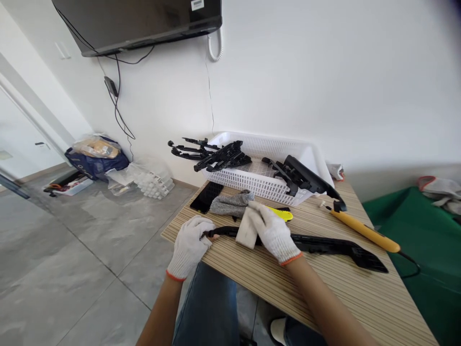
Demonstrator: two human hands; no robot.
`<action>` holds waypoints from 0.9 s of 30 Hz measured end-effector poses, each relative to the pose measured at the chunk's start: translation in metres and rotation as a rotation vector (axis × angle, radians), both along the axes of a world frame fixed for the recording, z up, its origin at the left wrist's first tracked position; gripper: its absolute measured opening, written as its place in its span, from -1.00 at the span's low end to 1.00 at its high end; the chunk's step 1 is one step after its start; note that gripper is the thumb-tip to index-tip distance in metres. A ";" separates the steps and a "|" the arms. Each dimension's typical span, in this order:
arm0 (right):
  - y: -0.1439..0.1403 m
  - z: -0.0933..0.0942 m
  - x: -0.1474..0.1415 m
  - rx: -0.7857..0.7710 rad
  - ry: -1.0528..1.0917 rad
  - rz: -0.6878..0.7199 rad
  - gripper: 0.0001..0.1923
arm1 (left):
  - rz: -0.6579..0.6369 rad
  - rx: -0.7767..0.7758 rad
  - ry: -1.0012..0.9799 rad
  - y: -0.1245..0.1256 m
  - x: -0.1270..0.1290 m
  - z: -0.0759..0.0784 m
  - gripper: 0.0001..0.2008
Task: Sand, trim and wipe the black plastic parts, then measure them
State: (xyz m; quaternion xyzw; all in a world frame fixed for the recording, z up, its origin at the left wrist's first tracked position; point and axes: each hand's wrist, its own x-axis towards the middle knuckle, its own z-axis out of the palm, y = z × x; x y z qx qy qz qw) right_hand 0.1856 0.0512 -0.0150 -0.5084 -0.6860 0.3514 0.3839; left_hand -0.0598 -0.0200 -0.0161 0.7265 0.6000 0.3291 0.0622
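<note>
White wall (324, 86) at the far side. Dark screen (140, 21) mounted high on it, far left, cables hanging below. Grey tiled floor (72, 250) at left, with bags and boxes (97, 156) against the wall. Striped wooden table (360, 293) near right. Green cloth (414, 226) at far right.

No legible text, brand, number or sign is found. A white sticker (197, 5) on the lower edge of the wall-mounted screen (144, 21) carries print too small to read. Packaging on the floor by the wall shows no readable markings.
</note>
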 end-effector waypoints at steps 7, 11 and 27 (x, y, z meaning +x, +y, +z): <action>0.004 0.003 0.013 -0.046 0.092 0.138 -0.57 | 0.002 -0.004 -0.014 0.000 0.000 0.000 -0.93; 0.002 0.004 0.012 -0.036 0.135 0.093 -0.54 | 0.012 0.002 -0.033 0.000 0.001 0.000 -0.92; -0.012 0.016 0.010 -0.072 0.496 0.098 -0.48 | -0.003 -0.129 -0.797 -0.011 0.007 0.003 -0.67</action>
